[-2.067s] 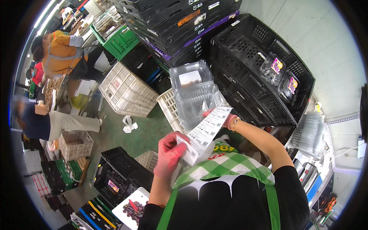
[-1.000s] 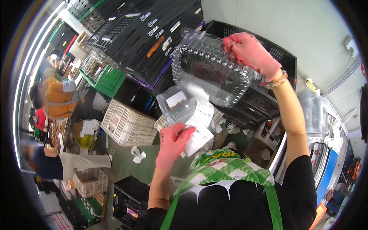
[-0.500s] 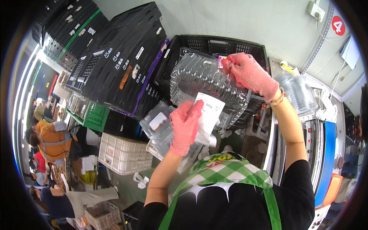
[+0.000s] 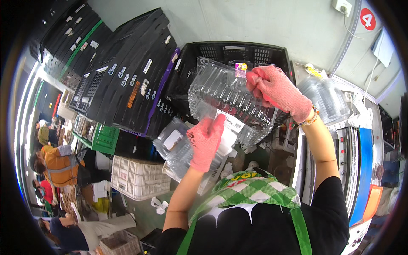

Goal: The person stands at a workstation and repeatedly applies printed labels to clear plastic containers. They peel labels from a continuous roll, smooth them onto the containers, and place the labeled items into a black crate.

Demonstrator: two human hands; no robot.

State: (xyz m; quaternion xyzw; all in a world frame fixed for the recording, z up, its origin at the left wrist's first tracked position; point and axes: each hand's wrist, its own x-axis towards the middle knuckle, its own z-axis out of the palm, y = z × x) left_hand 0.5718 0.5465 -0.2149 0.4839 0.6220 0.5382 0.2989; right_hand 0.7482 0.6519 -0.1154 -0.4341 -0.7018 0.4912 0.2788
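Note:
A stack of clear plastic clamshell boxes (image 4: 221, 87) rests over a black crate in front of me. A small purple and yellow sticker (image 4: 241, 70) shows on the top box. My right hand (image 4: 278, 91), in a pink glove, is closed beside that sticker, over the box's right part; whatever its curled fingers hold is hidden. My left hand (image 4: 205, 142), gloved the same way, pinches white label paper (image 4: 229, 129) at the boxes' near edge. More clear boxes (image 4: 172, 140) lie to the left of this hand.
The black crate (image 4: 276, 55) stands against the wall, with stacked black crates (image 4: 127, 80) on its left. Below them is a white crate (image 4: 140, 176). At right are more clear boxes (image 4: 325, 100) and a machine with a blue panel (image 4: 364, 165). Other people work far left.
My right hand has shifted right off the sticker, which now shows fully on the box. The label paper in my left hand has tilted, and less of its face shows.

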